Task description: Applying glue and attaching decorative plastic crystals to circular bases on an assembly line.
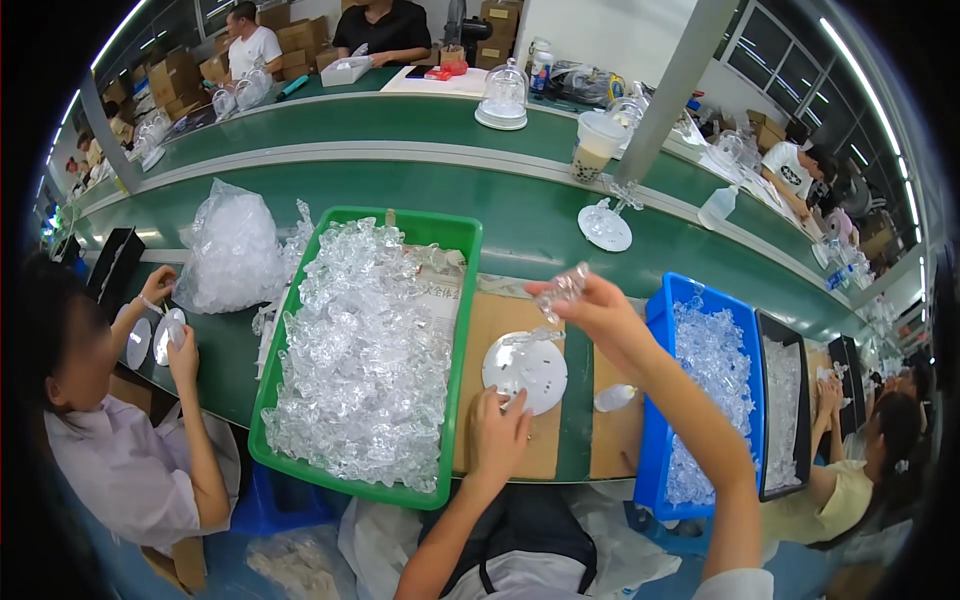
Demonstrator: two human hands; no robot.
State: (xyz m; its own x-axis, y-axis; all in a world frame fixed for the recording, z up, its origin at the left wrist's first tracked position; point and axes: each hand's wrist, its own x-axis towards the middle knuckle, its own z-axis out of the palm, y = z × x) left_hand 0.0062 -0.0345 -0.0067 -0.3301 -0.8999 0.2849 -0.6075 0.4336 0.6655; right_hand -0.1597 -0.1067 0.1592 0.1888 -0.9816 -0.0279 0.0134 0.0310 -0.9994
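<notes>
In front of me a white round plastic disc (540, 372) with small holes lies on a sheet of cardboard, a clear plastic piece (527, 345) on its upper part. At its near left edge, my left hand (500, 435) has its fingers closed on the rim; whether something small is under the fingertips cannot be made out. Raised above the far side of the disc, my right hand (597, 302) grips a clear moulded plastic part (562, 289) between thumb and fingers. A small white squeeze bottle (614, 398) lies to the right of the disc.
A green crate (468, 330) heaped with clear parts stands left, a blue crate (652, 400) of clear parts right. Farther off are a finished-looking stand (605, 226), a drink cup (596, 145) and a domed cover (503, 95). A co-worker (130, 440) sits at left.
</notes>
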